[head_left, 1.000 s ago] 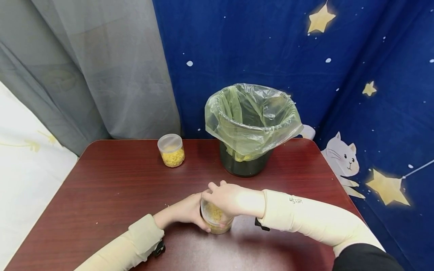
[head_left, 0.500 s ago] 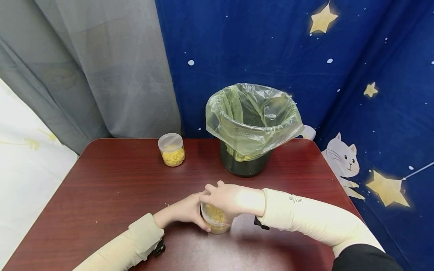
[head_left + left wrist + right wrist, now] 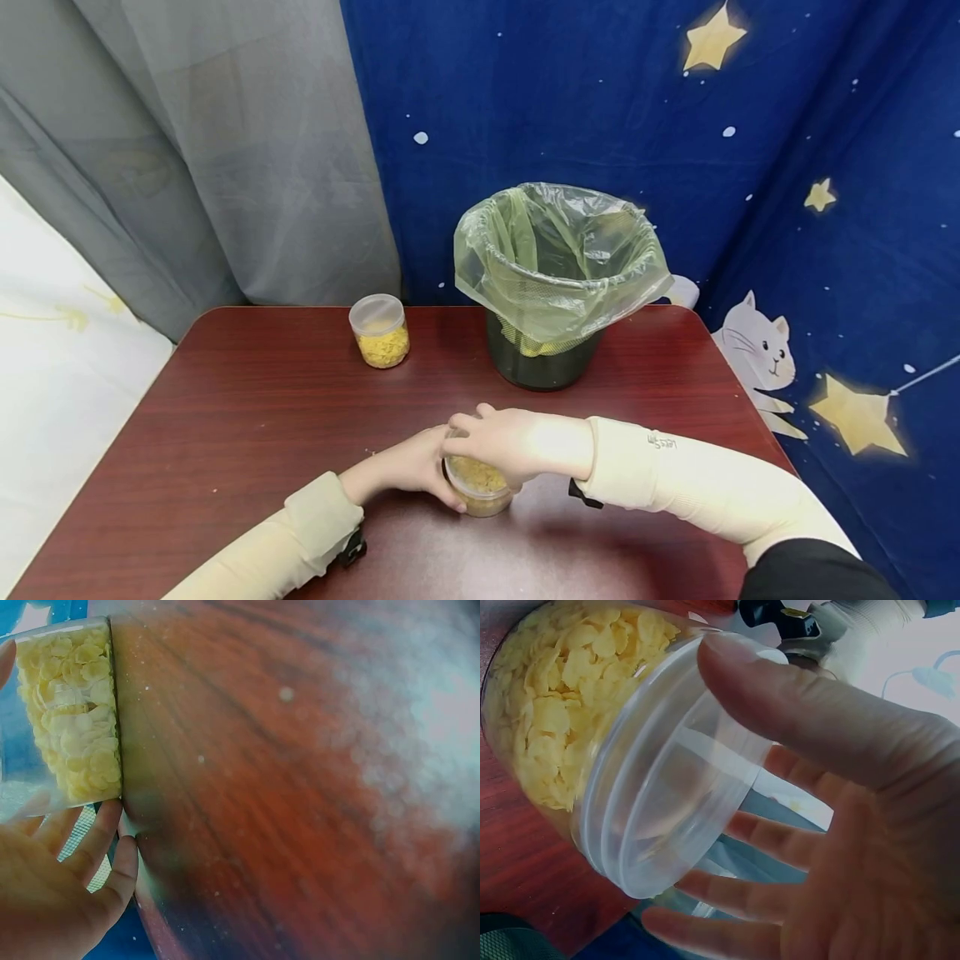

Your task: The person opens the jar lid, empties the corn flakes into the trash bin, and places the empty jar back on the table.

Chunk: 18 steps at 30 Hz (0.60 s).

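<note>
A clear jar of yellow flakes (image 3: 486, 506) stands near the middle of the table, between both hands. My left hand (image 3: 411, 465) grips its side, with the thumb along the near wall and the other fingers behind. Over the top reaches my right hand (image 3: 501, 443), holding the translucent lid (image 3: 671, 780) by its edge. In the right wrist view the thumb lies on the lid's rim, with the fingers spread round the opposite side. The lid sits on the jar. In the left wrist view, flakes (image 3: 71, 712) show through the jar wall.
A second lidded jar of yellow flakes (image 3: 380, 332) stands at the back left of the table (image 3: 247, 417). Behind the hands stands a dark bin (image 3: 540, 362) lined with a greenish plastic bag (image 3: 555, 308). Curtains hang behind the table.
My right hand has turned slightly on the lid and shifted a little, uncovering more of the jar's near side. The left hand and jar stay in place.
</note>
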### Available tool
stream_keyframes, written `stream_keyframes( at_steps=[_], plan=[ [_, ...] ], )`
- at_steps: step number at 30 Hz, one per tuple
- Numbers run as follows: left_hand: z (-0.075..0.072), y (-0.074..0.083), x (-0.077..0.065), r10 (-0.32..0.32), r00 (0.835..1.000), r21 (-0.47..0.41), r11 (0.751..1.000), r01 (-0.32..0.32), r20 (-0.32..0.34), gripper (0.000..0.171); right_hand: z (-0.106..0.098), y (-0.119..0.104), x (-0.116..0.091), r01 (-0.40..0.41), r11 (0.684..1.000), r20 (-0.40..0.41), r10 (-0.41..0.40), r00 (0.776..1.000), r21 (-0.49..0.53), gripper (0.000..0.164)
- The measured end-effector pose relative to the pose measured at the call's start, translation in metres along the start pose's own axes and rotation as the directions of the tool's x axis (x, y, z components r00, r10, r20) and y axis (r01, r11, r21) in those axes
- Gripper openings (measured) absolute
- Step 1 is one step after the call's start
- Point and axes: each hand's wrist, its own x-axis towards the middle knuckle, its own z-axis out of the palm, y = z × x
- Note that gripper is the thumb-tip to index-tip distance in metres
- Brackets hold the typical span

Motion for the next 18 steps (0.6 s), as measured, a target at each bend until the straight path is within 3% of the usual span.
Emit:
stream_keyframes(
  at_steps=[5, 8, 11, 15, 18],
  plan=[
    [-0.001, 0.001, -0.001, -0.038, 0.999, -0.020, 0.999, 0.038, 0.009, 0.086, -0.001, -0.002, -0.002, -0.001, 0.998, -0.017, 0.001, 1.000, -0.055, 0.087],
    [-0.001, 0.002, -0.001, -0.065, 0.998, -0.030, 0.997, 0.065, 0.009, 0.085, -0.003, -0.002, -0.002, -0.007, 0.998, 0.017, 0.008, 1.000, -0.065, 0.092],
    [0.000, 0.002, -0.001, -0.052, 0.999, -0.044, 0.998, 0.052, -0.008, 0.084, -0.007, -0.002, -0.003, -0.027, 0.999, 0.012, 0.027, 1.000, -0.037, 0.088],
    [0.002, 0.001, 0.000, -0.001, 1.000, -0.078, 0.997, 0.000, -0.019, 0.082, -0.013, -0.004, -0.004, -0.123, 0.992, -0.004, 0.123, 0.992, 0.023, 0.081],
    [0.003, 0.000, 0.002, 0.018, 1.000, -0.092, 0.996, -0.018, 0.002, 0.077, -0.017, -0.004, -0.002, -0.219, 0.974, 0.027, 0.217, 0.976, 0.055, 0.083]
  ],
)
